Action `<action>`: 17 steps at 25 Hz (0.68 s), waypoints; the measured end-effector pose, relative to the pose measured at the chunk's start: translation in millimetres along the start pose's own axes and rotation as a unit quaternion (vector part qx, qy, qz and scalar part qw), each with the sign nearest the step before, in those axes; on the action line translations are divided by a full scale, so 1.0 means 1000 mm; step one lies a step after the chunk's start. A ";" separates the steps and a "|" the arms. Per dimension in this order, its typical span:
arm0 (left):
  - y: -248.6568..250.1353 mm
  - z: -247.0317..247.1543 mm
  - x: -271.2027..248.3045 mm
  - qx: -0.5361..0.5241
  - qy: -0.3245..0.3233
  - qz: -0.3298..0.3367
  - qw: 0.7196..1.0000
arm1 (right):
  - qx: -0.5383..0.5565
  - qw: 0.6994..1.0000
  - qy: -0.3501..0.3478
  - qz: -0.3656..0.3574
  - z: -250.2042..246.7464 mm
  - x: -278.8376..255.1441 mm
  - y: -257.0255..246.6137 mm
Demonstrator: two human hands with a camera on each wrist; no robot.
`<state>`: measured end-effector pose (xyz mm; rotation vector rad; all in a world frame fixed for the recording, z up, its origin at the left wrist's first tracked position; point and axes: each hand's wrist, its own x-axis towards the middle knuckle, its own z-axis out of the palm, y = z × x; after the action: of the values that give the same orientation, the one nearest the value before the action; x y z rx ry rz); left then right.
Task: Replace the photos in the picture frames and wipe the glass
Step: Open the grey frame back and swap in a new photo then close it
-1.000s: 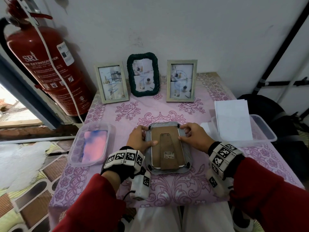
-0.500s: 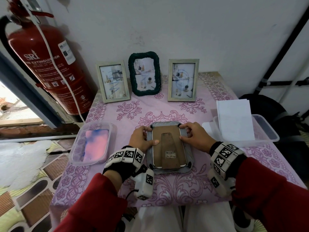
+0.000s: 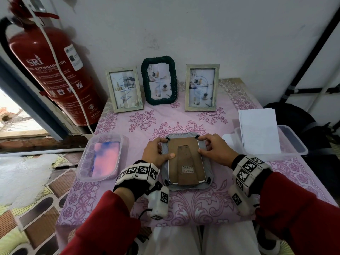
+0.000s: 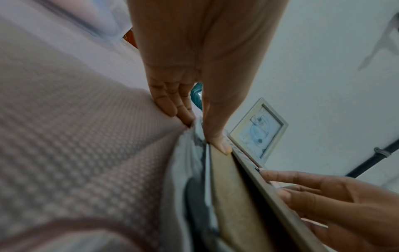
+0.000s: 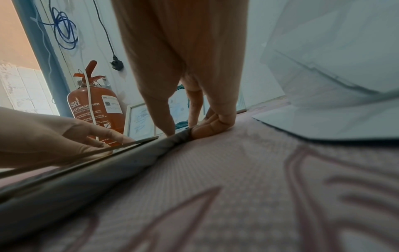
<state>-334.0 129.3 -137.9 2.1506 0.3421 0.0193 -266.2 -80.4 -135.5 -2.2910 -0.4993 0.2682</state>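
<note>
Two hands work the face-down frame (image 3: pixel 185 161) at the worktop's (image 3: pixel 211 205) near centre: the left hand (image 3: pixel 156 153) at 9 o'clock has its thumb laid on the brown backing board (image 3: pixel 185 150) and a fingertip at the 11 o'clock clip (image 3: pixel 167 138). The right hand (image 3: pixel 215 150) at 3 o'clock curls its fingers over the frame's edge, forefinger at the 1 o'clock clip (image 3: pixel 197 137). Turning both top clips outward while the thumbs pin the board should likely free it without shifting the glass beneath.
</note>
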 end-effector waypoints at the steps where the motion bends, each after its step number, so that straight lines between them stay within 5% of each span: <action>1: 0.000 0.000 0.000 0.002 -0.001 0.001 1.000 | -0.002 1.000 0.000 -0.001 0.000 0.000 0.000; 13: -0.003 -0.003 -0.004 -0.043 0.005 0.000 0.999 | -0.008 0.999 -0.044 0.008 -0.010 -0.003 -0.004; 17: -0.006 -0.005 -0.027 -0.120 0.041 -0.041 0.991 | -0.026 0.999 0.028 -0.013 -0.015 -0.032 -0.011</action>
<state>-362.1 129.9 -136.6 1.8993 0.4539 0.0978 -292.8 -96.9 -115.5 -2.3338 -0.5116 0.1805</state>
